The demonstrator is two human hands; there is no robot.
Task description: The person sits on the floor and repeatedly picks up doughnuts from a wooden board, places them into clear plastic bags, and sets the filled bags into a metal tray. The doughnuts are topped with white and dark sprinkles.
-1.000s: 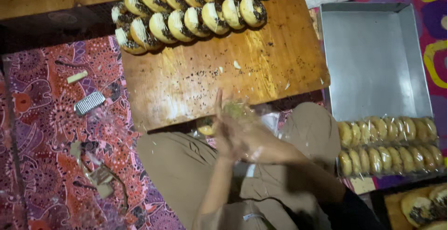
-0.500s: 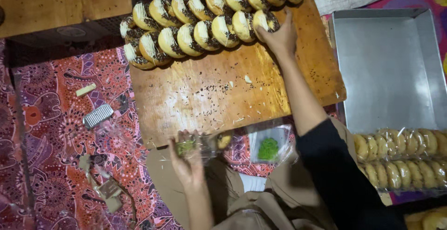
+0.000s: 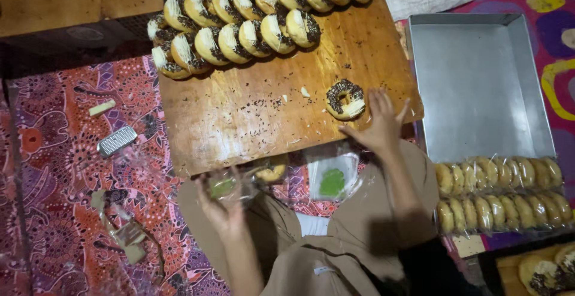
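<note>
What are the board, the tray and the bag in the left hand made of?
Board: wood, it seems; brown grain, glossy worn finish.
Tray: likely metal, aluminium or steel; dull grey sheen, folded walls.
Bag in the left hand: thin clear plastic film; crinkles and glints.

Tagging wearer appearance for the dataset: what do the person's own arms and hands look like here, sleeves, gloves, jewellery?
Both hands are bare, no gloves. The right hand shows no ring or watch that I can make out; its arm carries a dark sleeve from the elbow back, forearm uncovered. The left hand is likewise bare, with the visible forearm unsleeved. Finer detail on the fingers is too soft to tell.
</note>
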